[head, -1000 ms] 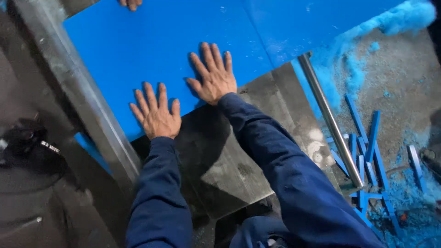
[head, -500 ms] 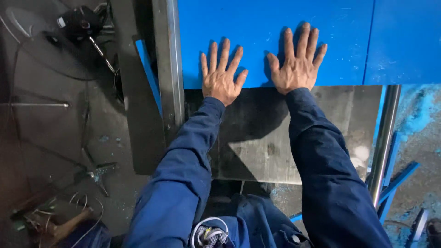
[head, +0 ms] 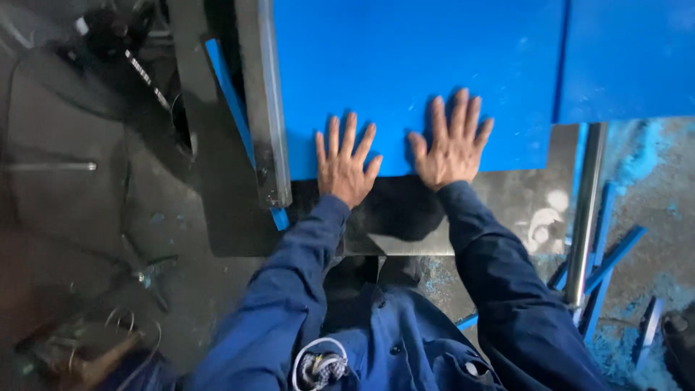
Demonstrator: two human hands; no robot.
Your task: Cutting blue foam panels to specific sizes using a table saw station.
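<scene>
While both hands lie spread flat, left hand (head: 345, 165) and right hand (head: 450, 147) press the blue sheet (head: 413, 65) on the steel worktop (head: 521, 210), beside the metal guide rail (head: 264, 108).

- Dark concrete floor (head: 87, 217), dim light.
- Grey steel table (head: 521, 210) with a metal rail (head: 264, 108).
- Blue dust (head: 644, 152) and blue strips (head: 608, 253) at right.

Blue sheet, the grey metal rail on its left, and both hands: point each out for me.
blue sheet (head: 405, 65), head view, bare upper face.
grey metal rail (head: 262, 101), head view, mid-length.
left hand (head: 346, 165), head view, back of hand.
right hand (head: 452, 148), head view, back of hand.
</scene>
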